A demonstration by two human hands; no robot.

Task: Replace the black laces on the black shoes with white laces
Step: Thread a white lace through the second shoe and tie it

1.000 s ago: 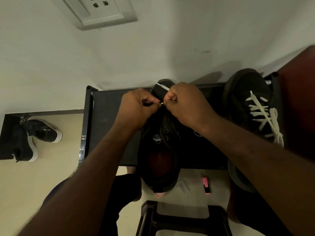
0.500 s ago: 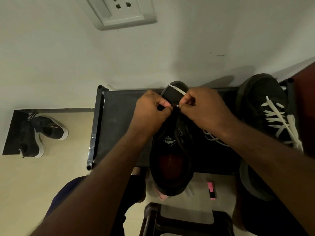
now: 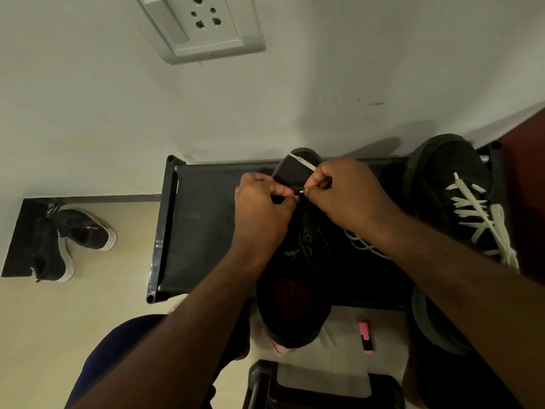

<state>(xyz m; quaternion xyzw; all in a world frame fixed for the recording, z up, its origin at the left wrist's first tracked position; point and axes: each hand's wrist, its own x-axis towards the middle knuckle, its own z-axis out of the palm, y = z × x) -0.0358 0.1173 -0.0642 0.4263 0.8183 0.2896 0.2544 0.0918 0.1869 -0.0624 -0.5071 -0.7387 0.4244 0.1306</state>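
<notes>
Pale plaster wall fills the upper half of our view, with a white switch-and-socket plate (image 3: 203, 25) set into it, and below it a black fabric-topped shoe rack (image 3: 203, 225) stands against the wall. We have a black lace-up shoe (image 3: 295, 290) lying on the rack in front of us, toe toward the wall and heel hanging over the near edge. Our left hand (image 3: 262, 214) has its thumb and fingers pinched together on the shoe's upper near the eyelets, and our right hand (image 3: 351, 196) is pinched shut on the tip of a thin white lace (image 3: 302, 164), which also runs across the toe. More of it lies in loops on the rack under our right wrist. At the right end of the rack sits a 2nd black shoe with white lacing (image 3: 460, 208) already threaded. A small pink marker (image 3: 366, 338) lies on the cream floor below.
</notes>
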